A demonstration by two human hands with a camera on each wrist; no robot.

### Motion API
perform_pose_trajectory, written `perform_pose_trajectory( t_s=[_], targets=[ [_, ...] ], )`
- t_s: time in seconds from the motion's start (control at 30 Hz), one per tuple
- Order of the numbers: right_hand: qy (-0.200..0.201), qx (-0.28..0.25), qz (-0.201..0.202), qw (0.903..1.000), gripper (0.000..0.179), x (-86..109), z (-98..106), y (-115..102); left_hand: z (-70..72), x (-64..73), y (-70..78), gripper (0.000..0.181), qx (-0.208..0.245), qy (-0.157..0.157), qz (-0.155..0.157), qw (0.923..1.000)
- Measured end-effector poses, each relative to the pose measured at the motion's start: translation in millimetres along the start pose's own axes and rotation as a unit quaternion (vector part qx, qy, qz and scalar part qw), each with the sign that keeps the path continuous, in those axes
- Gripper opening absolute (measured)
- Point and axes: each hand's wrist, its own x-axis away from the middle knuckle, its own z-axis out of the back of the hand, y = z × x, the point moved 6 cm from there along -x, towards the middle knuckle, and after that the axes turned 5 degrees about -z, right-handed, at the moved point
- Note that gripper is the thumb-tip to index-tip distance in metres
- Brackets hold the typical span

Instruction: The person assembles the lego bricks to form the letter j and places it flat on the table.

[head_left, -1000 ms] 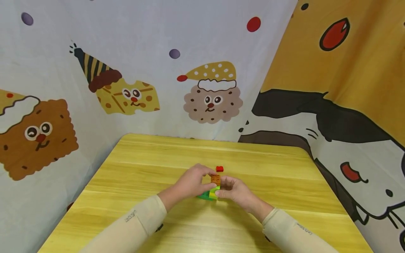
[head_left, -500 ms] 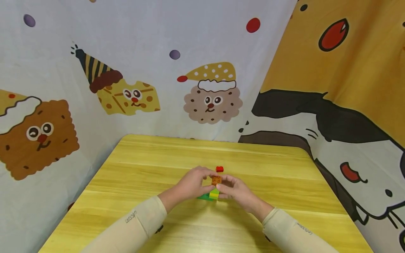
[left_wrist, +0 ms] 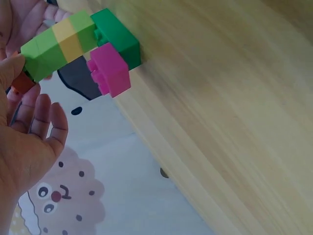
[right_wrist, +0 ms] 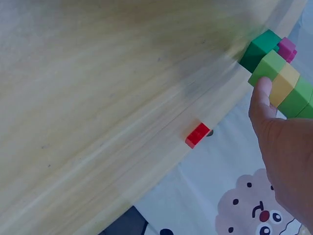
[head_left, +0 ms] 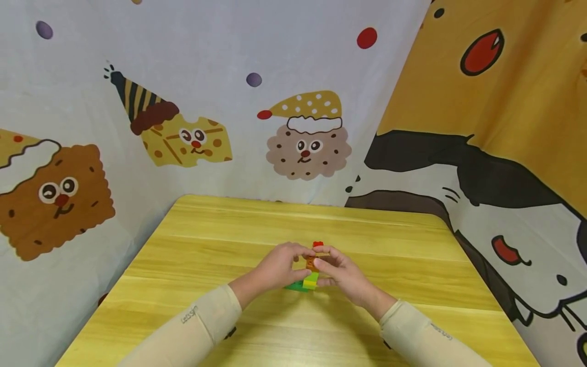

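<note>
In the head view an orange toy brick point(head_left: 311, 263) sits between both hands above a stack of building bricks. My left hand point(head_left: 277, 265) has its thumb and fingertips at the orange brick, and its other fingers curl loosely in the left wrist view. From the other side, my right hand point(head_left: 344, 275) pinches the same brick between thumb and index finger. Below lie light green bricks point(left_wrist: 44, 54), a yellow brick point(left_wrist: 67, 36), a dark green brick point(left_wrist: 117, 36) and a magenta brick point(left_wrist: 111, 71). One right finger point(right_wrist: 264, 87) touches the stack in the right wrist view.
A small red brick point(right_wrist: 197, 135) lies on the wooden table point(head_left: 206, 239) just beyond the hands. Behind the table hangs a cloth point(head_left: 192, 61) printed with cartoon figures.
The orange brick has turned between the fingers. My right thumb and index finger have moved up and over it, and now partly cover it and the red brick. The stack has stayed in place.
</note>
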Motion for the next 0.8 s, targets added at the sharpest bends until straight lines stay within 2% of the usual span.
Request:
perform_pose_trajectory(
  t_s=[0.1,0.23,0.37,0.5,0.57,0.67,0.8],
  targets=[
    [0.009,0.015,0.013,0.9998,0.047,1.5,0,-3,-1.8,2.1,-2.9,0.047,0.009,0.008,0.011,0.9999],
    [0.016,0.034,0.028,0.9989,0.047,2.9,-2,-5,-2.6,8.7,-12.5,0.061,0.023,0.01,0.044,0.9987],
    [0.018,0.059,0.05,0.9969,0.045,3.3,-5,-9,-5.6,21.0,-32.4,0.067,-0.011,-0.022,0.065,0.9976],
    [0.035,0.114,0.075,0.99,0.043,3.8,-5,-11,-11.1,32.4,-50.2,0.055,-0.036,-0.052,0.063,0.996],
    [0.053,0.159,0.093,0.9815,0.041,4.6,-5,-13,-14.6,35.9,-56.4,0.046,-0.03,-0.06,0.062,0.9959],
    [0.074,0.226,0.138,0.9614,0.037,6.3,-6,-17,-19.6,38.2,-61.9,0.036,-0.026,-0.066,0.053,0.9961],
    [0.084,0.303,0.228,0.9216,0.042,9.4,-10,-23,-23.4,39.9,-65.5,0.033,-0.03,-0.063,0.046,0.9965]
  ],
)
